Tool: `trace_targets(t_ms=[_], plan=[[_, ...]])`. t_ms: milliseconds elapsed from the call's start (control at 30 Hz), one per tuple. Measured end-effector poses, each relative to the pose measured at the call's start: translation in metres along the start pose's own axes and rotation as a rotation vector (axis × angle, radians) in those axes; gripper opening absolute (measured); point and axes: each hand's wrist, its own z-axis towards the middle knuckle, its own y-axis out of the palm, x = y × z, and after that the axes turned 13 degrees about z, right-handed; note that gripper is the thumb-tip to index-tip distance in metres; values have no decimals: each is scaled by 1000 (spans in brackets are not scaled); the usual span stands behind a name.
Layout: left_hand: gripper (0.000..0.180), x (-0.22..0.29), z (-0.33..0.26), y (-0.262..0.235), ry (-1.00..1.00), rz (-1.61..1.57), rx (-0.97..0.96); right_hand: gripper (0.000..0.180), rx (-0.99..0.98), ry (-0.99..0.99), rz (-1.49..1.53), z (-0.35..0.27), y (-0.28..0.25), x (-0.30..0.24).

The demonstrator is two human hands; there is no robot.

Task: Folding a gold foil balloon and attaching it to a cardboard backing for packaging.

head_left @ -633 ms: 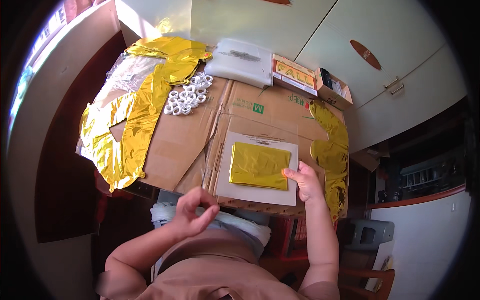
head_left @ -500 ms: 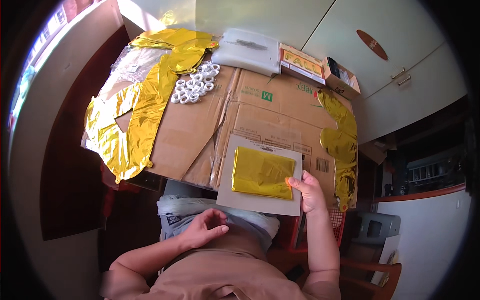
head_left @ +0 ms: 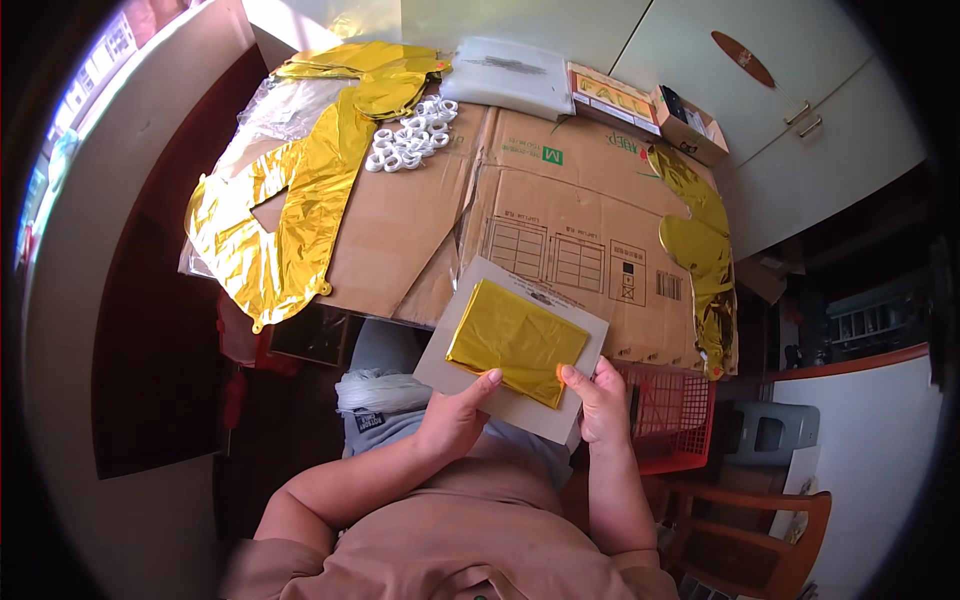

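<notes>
Over my lap, at the table's near edge, I hold a tilted grey card (head_left: 440,362) with a folded gold foil balloon (head_left: 515,340) lying flat on it. My right hand (head_left: 600,402) is closed on the card's right side, its thumb pressing an orange tab at the foil's corner. At the lower left edge my left hand (head_left: 460,415) grips the card too. Its thumb rests on the foil and its fingers are hidden underneath.
Flat gold foil balloons (head_left: 310,220) lie at the left, another gold balloon (head_left: 695,250) at the right. White ribbon rolls (head_left: 410,140), a stack of clear plastic bags (head_left: 505,80) and small boxes (head_left: 690,125) are on the cardboard (head_left: 400,240). A red basket (head_left: 680,415) stands below right.
My left hand has come up from my lap and taken hold of the card. The card with the folded foil has turned clockwise and moved slightly left, nearer to me.
</notes>
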Motion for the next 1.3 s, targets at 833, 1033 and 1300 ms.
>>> trace_targets(t_ms=[833,1033,1300], plan=[[39,-10,14,1,49,127,222,51,-206,161,373,-36,-7,21],[44,-6,12,6,7,123,186,34,-81,190,299,-31,-9,27],[43,-3,13,-9,-115,62,-61,33,205,-63,47,-15,-10,2]])
